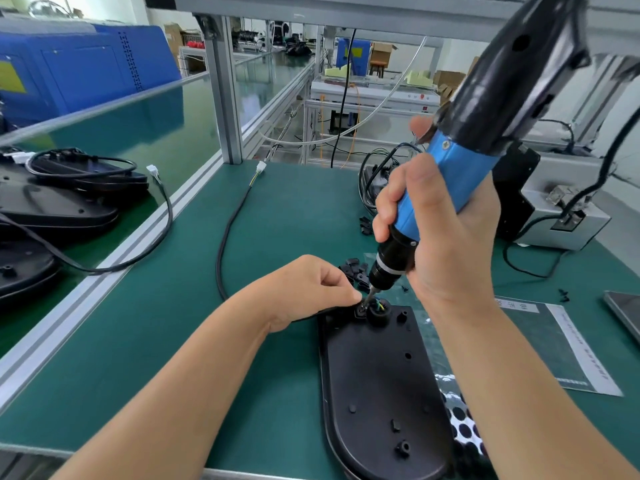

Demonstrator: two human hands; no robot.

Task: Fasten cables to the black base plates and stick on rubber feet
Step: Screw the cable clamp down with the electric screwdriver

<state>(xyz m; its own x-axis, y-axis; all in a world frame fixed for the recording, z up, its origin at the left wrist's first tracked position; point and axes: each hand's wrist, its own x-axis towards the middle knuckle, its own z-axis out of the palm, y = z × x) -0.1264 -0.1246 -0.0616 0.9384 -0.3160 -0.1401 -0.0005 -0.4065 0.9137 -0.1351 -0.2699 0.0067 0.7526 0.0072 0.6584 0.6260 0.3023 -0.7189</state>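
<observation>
A black oval base plate lies on the green mat near the front edge. At its far end a black cable enters a round boss with coloured wires showing. My left hand pinches a small cable clamp at that end. My right hand grips a blue and black electric screwdriver, tilted, with its bit tip down on the clamp. The cable runs back to a white connector. A sheet of black rubber feet lies under the plate's right edge.
Loose black clamps and small screws lie beyond the plate. Stacked finished base plates with cables sit on the left bench behind an aluminium rail. A grey box stands at the right, a paper sheet beside the plate.
</observation>
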